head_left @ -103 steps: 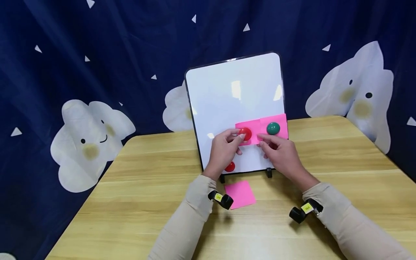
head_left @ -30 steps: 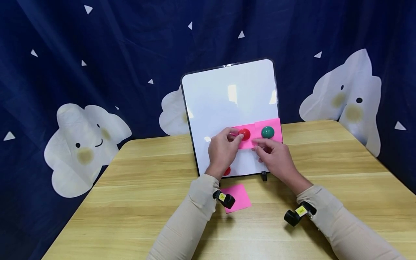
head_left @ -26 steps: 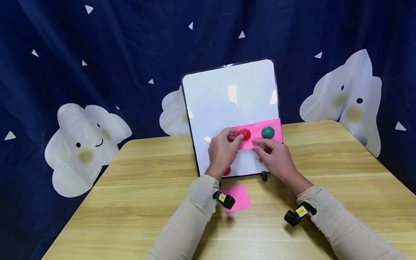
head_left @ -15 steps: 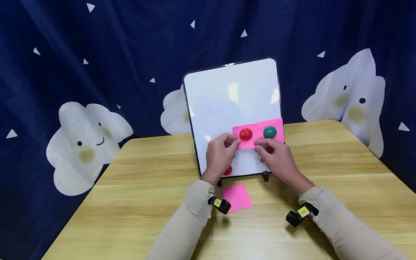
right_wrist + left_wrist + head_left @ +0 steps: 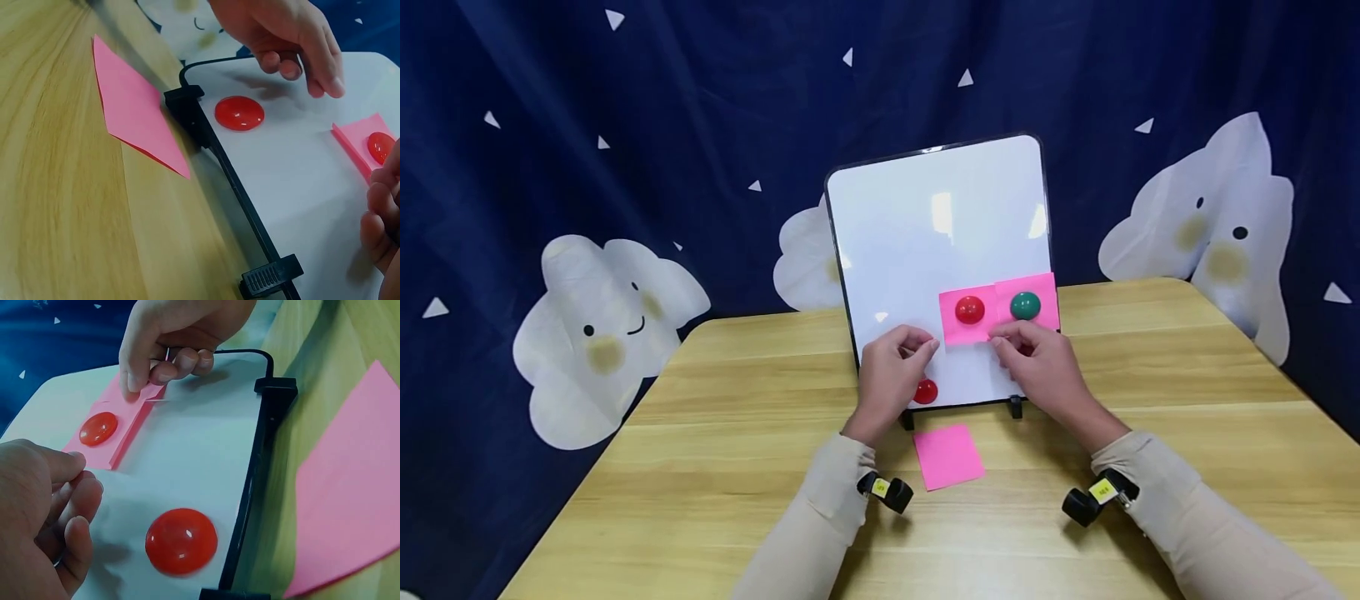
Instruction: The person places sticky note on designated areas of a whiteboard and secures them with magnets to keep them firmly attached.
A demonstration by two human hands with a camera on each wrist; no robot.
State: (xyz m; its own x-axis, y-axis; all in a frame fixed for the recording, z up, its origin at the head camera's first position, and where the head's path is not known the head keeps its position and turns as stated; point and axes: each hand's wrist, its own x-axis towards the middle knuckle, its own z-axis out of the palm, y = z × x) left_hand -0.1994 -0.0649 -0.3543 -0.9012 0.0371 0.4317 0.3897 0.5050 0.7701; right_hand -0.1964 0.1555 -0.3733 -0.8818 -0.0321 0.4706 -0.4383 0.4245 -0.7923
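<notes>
Two pink sticky notes (image 5: pixel 958 331) sit side by side, slightly overlapping, low on the right of a whiteboard (image 5: pixel 910 225). A red round magnet (image 5: pixel 970 310) is on the left note, a green round magnet (image 5: pixel 1025 306) on the right one. My right hand (image 5: pixel 1041 367) pinches the notes' lower edge where they meet. My left hand (image 5: pixel 887 375) hovers just left of the notes, fingers loosely bent and holding nothing. Below it, another red magnet (image 5: pixel 181 541) is on the board's lower left. In the left wrist view, the left note's lower edge (image 5: pixel 128 440) lifts off the board.
A loose pink sticky note (image 5: pixel 949 457) lies on the wooden table (image 5: pixel 737 467) in front of the board. Black feet (image 5: pixel 272 275) support the board's bottom edge. A dark blue curtain (image 5: pixel 700 100) with cloud shapes hangs behind.
My left hand has let go of the red magnet on the left note and drawn back down and left. That magnet stays on the note. My right hand keeps its place.
</notes>
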